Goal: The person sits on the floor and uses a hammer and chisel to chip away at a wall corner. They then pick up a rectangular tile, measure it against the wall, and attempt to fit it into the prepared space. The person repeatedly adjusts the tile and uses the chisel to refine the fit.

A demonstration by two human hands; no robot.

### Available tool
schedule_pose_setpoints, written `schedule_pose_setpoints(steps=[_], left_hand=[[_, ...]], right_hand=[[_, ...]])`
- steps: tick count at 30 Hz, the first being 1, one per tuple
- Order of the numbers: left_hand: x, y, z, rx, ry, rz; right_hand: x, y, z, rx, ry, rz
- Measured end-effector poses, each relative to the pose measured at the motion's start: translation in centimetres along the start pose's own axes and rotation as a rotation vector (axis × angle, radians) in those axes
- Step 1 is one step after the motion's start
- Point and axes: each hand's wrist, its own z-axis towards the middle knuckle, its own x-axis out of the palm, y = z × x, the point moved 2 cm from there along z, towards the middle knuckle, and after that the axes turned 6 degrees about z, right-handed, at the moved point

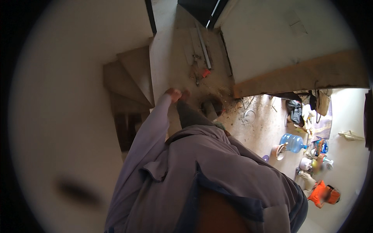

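My left arm reaches forward in a pale grey sleeve, and my left hand point(173, 94) is at its end with the fingers curled in. Whatever those fingers might hold is too small to make out. A bare foot point(185, 94) below a dark trouser leg point(191, 114) shows just right of that hand. On my right side the sleeve bends down along the body; only a sliver of my right hand point(227, 133) shows, its fingers hidden. Ahead of it is a dark round container point(218, 105) with a grey, tube-like thing point(211, 111) in front.
Wedge-shaped steps point(134, 72) rise at the left beside a white wall. Ahead on the dusty floor lie a long metal bar point(204, 48) and a red object point(206, 73). At right are a blue water jug point(293, 143), a white bucket point(278, 152) and a person in orange point(323, 194).
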Motion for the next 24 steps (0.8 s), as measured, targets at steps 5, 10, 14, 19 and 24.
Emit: schedule_pose_setpoints(steps=[5, 10, 14, 19, 24], left_hand=[[2.7, 16.3, 0.2, -0.194, -0.042, -0.047], [-3.1, 18.7, 3.1, 0.017, 0.173, 0.201], [-11.5, 21.6, 5.6, -0.124, 0.093, -0.188], [-24.1, 21.0, 14.0, -0.056, 0.214, -0.073], [-32.2, 25.3, 26.0, 0.054, 0.458, 0.147]], right_hand=[[-6.8, 8.1, 11.3, -0.239, -0.085, -0.120], [-18.1, 11.8, 15.5, -0.245, -0.324, 0.375], [-24.2, 15.6, 18.5, -0.173, -0.513, 1.005], [-24.7, 19.2, 18.4, 0.198, -0.509, 1.893], [-23.7, 23.9, 22.4, 0.481, -0.569, 1.784]])
